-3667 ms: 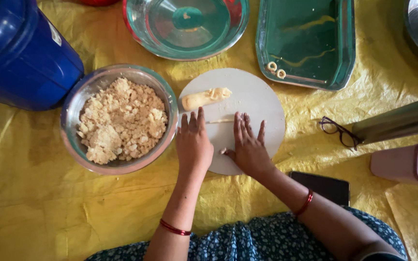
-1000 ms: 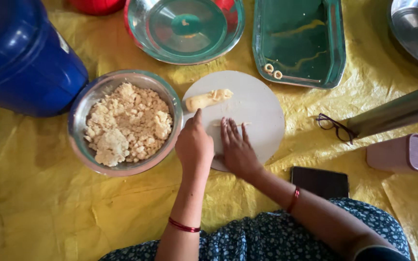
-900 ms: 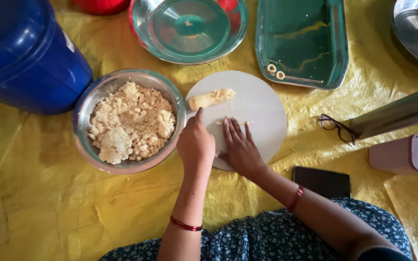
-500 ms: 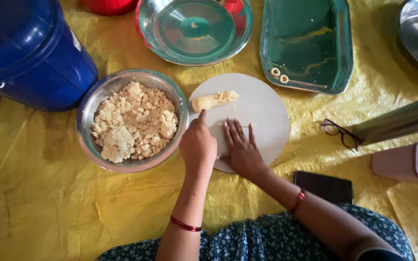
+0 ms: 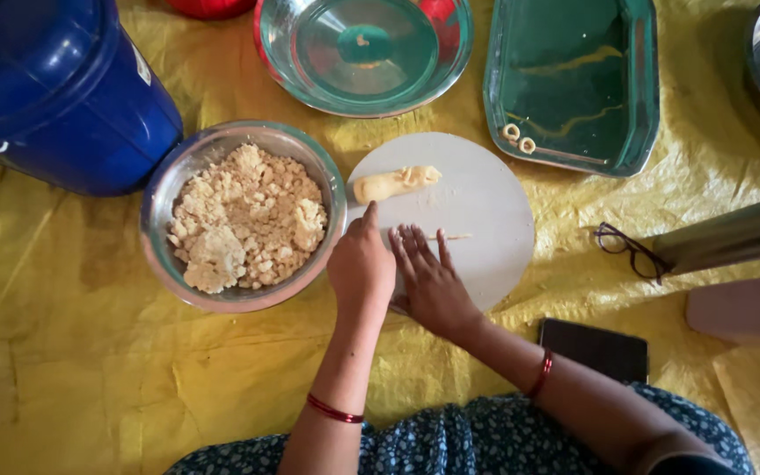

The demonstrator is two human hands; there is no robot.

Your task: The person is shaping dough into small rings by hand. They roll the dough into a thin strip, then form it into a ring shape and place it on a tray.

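Left hand (image 5: pixel 361 266) and right hand (image 5: pixel 430 280) press the round board (image 5: pixel 485 202) (dough roll (image 5: pixel 395 183) beyond)

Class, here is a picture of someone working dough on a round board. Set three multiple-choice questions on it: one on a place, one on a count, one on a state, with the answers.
1. Where is the steel bowl of crumbly dough?
A. Left of the round board
B. Inside the green tray
C. On top of the blue drum

2. How many small dough rings lie in the green tray?
A. None
B. Two
C. Five

3. How is the right hand held?
A. Clenched in a fist
B. Flat, fingers spread on the board
C. Lifted off, holding the glasses

Answers: 1 A, the bowl's rim sits by the board's left edge. 2 B, two rings show at the tray's lower left. 3 B, its palm lies down beside the left hand.
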